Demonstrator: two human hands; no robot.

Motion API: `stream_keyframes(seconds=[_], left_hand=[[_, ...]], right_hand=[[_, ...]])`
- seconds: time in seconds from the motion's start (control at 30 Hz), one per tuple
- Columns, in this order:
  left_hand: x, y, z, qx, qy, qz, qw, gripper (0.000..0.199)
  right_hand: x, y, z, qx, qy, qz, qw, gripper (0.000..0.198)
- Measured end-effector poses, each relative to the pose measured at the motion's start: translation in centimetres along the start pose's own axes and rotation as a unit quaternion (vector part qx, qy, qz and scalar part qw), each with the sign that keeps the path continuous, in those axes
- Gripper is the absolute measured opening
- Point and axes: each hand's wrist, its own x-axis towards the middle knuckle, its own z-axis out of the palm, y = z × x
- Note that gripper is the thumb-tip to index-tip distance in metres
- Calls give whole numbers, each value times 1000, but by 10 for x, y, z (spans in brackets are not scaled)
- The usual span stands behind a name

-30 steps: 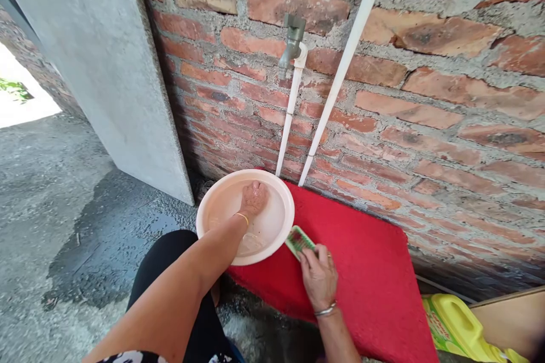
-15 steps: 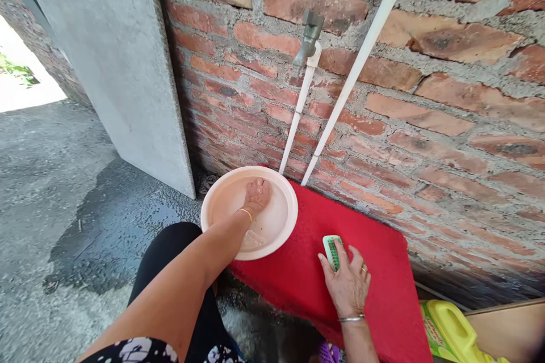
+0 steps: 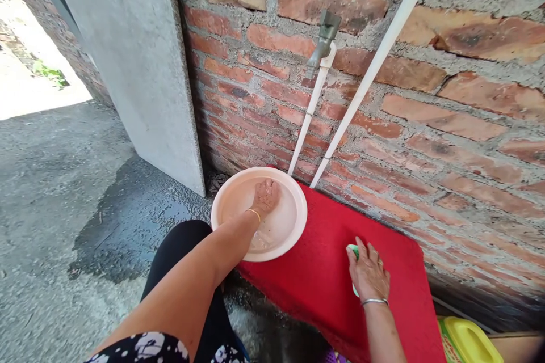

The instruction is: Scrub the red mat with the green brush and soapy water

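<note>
The scrubbing step looks to be in hand: the right hand [image 3: 369, 277] presses palm-down on a green scrub brush [image 3: 353, 250], its grip closed over the brush so that only a green edge shows, on the red mat [image 3: 323, 272] lying against the brick wall [image 3: 426, 125]. The left hand [image 3: 264, 197] rests inside the shallow pink basin [image 3: 225, 193], fingers loosely curled in a little water, holding nothing that can be seen. The basin sits on the mat's left end, below the tap [image 3: 323, 39]. The next stroke would likely call for firm downward pressure while the brush is pushed along the pile.
</note>
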Motion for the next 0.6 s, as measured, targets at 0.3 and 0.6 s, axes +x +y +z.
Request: stream_keyframes(seconds=[0.3, 0.6], left_hand=[[0, -1, 2, -16, 6, -2, 1000, 28], [-1, 1, -2, -12, -3, -1, 1000, 28]], right_hand=[[-3, 14, 9, -20, 49, -5, 999, 46], [-24, 16, 12, -46, 174, 18, 983, 55]])
